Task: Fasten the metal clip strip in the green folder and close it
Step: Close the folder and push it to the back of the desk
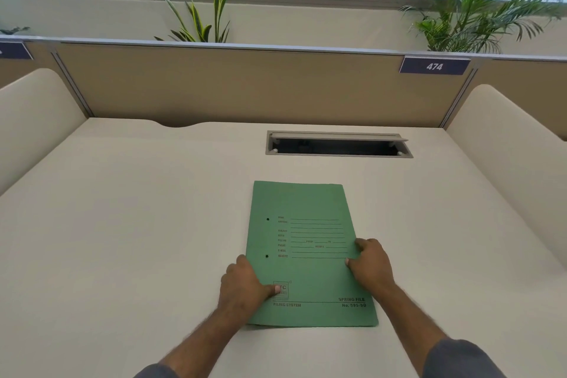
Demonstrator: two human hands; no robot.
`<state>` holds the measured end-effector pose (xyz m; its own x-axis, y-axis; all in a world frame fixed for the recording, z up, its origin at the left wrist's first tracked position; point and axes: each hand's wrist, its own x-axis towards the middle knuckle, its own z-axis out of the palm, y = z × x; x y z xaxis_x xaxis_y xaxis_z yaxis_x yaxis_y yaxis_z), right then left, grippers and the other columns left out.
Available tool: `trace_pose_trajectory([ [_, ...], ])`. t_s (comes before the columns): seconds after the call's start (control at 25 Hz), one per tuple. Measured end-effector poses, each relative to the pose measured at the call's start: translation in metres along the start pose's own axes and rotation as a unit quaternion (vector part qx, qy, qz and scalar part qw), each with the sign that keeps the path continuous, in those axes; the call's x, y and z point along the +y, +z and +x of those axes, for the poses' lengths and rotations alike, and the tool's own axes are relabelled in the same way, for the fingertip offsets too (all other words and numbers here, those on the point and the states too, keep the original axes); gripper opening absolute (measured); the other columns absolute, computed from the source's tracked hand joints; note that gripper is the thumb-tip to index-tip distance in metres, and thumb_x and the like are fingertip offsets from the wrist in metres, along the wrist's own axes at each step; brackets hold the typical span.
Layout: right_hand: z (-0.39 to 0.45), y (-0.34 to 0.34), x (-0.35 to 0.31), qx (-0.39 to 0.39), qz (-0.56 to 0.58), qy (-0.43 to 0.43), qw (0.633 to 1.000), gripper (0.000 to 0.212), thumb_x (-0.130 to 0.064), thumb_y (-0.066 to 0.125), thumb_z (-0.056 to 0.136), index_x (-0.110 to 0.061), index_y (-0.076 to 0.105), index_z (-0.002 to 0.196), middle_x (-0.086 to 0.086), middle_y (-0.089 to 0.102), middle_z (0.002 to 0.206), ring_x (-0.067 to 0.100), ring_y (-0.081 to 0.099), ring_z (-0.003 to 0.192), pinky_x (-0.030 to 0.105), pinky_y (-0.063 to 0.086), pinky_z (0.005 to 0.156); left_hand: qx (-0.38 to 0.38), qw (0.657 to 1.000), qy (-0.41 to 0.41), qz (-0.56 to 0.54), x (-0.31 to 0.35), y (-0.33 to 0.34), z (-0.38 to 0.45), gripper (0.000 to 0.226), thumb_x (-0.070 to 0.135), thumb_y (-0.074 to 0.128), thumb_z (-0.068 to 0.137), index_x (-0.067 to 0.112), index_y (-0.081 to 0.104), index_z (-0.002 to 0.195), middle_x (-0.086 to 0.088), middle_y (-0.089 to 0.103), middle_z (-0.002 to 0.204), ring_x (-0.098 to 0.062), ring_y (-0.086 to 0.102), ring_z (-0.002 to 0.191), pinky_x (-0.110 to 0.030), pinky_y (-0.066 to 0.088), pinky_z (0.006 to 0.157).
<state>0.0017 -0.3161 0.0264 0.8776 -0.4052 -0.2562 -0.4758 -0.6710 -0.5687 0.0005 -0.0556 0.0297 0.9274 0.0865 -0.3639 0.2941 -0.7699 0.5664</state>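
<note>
The green folder (310, 212) lies closed and flat on the white desk (122, 224), its printed front cover up and two punched holes near its left edge. My left hand (242, 284) grips the folder's left edge near the bottom, thumb pressed on the cover by the printed logo. At the right edge, my right hand (372, 264) holds the cover with the fingers curled over it. The metal clip strip is hidden inside the folder.
An open cable slot (339, 147) is cut into the desk behind the folder. A tan partition (245, 86) with a "474" label (434, 66) closes the back, with cream side panels left and right. Plants stand behind it by the windows.
</note>
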Motion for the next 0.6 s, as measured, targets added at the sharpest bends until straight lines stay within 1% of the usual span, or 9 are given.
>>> trace_pose_trajectory([
  [0.12,-0.002,-0.002,0.0,0.009,0.064,-0.022,0.998,0.046,-0.013,0.07,0.08,-0.01,0.059,0.124,0.01,0.06,0.121,0.022,0.058,0.096,0.033,0.046,0.088,0.0,0.995,0.013,-0.1,-0.007,-0.001,0.002,0.063,0.035,0.087,0.065,0.017,0.044,0.108,0.004,0.062,0.102,-0.02,0.064,0.091,-0.032,0.051,0.074],
  [0.2,-0.003,-0.005,0.0,-0.017,0.128,-0.03,0.991,0.047,-0.015,0.072,0.08,-0.015,0.058,0.125,0.006,0.062,0.118,0.022,0.06,0.094,0.036,0.05,0.088,0.02,0.984,0.026,-0.173,-0.009,0.001,0.003,0.053,0.024,0.082,0.074,0.019,0.042,0.109,0.004,0.065,0.104,-0.018,0.065,0.089,-0.032,0.054,0.075],
  [0.24,-0.004,-0.006,-0.001,-0.033,0.154,-0.03,0.987,0.051,-0.017,0.072,0.08,-0.016,0.055,0.128,0.002,0.061,0.115,0.021,0.062,0.093,0.037,0.052,0.086,0.023,0.974,0.026,-0.224,-0.009,0.001,0.005,0.047,0.019,0.079,0.078,0.019,0.044,0.11,0.002,0.067,0.107,-0.018,0.068,0.089,-0.034,0.057,0.077],
  [0.32,-0.005,-0.008,-0.005,-0.049,0.191,-0.025,0.98,0.06,-0.019,0.073,0.081,-0.017,0.046,0.135,-0.004,0.057,0.111,0.014,0.06,0.091,0.032,0.05,0.076,0.006,0.943,0.014,-0.332,-0.008,-0.002,0.008,0.039,0.013,0.074,0.084,0.019,0.047,0.11,-0.005,0.072,0.107,-0.019,0.074,0.084,-0.037,0.06,0.072],
  [0.4,-0.005,-0.008,-0.01,-0.053,0.218,-0.004,0.974,0.072,-0.024,0.074,0.082,-0.018,0.036,0.142,0.0,0.053,0.115,0.014,0.058,0.092,0.03,0.047,0.074,-0.011,0.915,0.001,-0.404,-0.008,-0.007,0.013,0.037,0.01,0.073,0.085,0.02,0.049,0.112,-0.009,0.075,0.101,-0.022,0.076,0.078,-0.04,0.062,0.068],
  [0.44,-0.004,-0.007,-0.012,-0.053,0.229,0.004,0.972,0.072,-0.025,0.074,0.083,-0.018,0.034,0.143,0.001,0.054,0.115,0.015,0.059,0.092,0.03,0.047,0.073,-0.014,0.904,-0.003,-0.427,-0.008,-0.012,0.016,0.038,0.01,0.073,0.085,0.02,0.05,0.113,-0.009,0.076,0.1,-0.024,0.077,0.078,-0.042,0.063,0.067],
  [0.48,-0.003,-0.007,-0.014,-0.059,0.242,0.009,0.968,0.067,-0.026,0.073,0.083,-0.018,0.038,0.14,0.001,0.058,0.112,0.015,0.062,0.09,0.029,0.049,0.07,-0.016,0.895,-0.005,-0.446,-0.008,-0.017,0.02,0.038,0.01,0.074,0.085,0.021,0.05,0.113,-0.009,0.077,0.098,-0.026,0.077,0.078,-0.044,0.063,0.067],
  [0.52,-0.003,-0.007,-0.015,-0.073,0.266,0.013,0.961,0.058,-0.025,0.073,0.084,-0.017,0.045,0.133,0.0,0.064,0.108,0.016,0.066,0.089,0.029,0.052,0.069,-0.017,0.887,-0.007,-0.461,-0.008,-0.024,0.024,0.039,0.011,0.075,0.084,0.022,0.051,0.113,-0.008,0.077,0.097,-0.027,0.077,0.078,-0.045,0.063,0.066],
  [0.6,-0.001,-0.004,-0.018,-0.132,0.335,0.018,0.933,0.043,-0.021,0.071,0.085,-0.012,0.056,0.125,0.002,0.074,0.104,0.022,0.073,0.09,0.034,0.058,0.075,-0.011,0.878,-0.003,-0.479,-0.008,-0.039,0.035,0.041,0.01,0.077,0.082,0.023,0.053,0.113,-0.008,0.079,0.094,-0.03,0.077,0.079,-0.047,0.063,0.066],
])
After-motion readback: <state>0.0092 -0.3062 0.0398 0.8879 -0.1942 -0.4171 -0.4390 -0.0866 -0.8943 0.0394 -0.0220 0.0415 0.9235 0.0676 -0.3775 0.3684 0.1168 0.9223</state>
